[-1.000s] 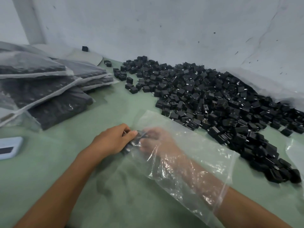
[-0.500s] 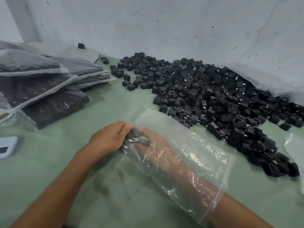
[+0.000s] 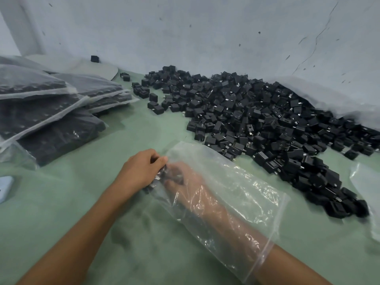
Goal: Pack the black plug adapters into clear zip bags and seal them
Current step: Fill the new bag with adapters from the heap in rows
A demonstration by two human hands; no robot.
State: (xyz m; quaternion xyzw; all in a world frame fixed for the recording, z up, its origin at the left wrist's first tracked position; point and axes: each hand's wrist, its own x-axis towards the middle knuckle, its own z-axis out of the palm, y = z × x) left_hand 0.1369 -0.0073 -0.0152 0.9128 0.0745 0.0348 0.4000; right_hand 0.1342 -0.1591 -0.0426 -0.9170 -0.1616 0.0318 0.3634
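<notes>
Both hands work one clear plastic zip bag (image 3: 236, 188): the right hand (image 3: 181, 177) reaches inside curled around small black plug adapters (image 3: 174, 174), while the left hand (image 3: 141, 171) pinches its closed end from outside.

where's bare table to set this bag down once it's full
Bare green table lies between the stack of filled bags and the adapter pile. More lies near, left of the left hand, short of the pale object. The right is crowded: the pile runs along the clear bag over the right hand.
</notes>
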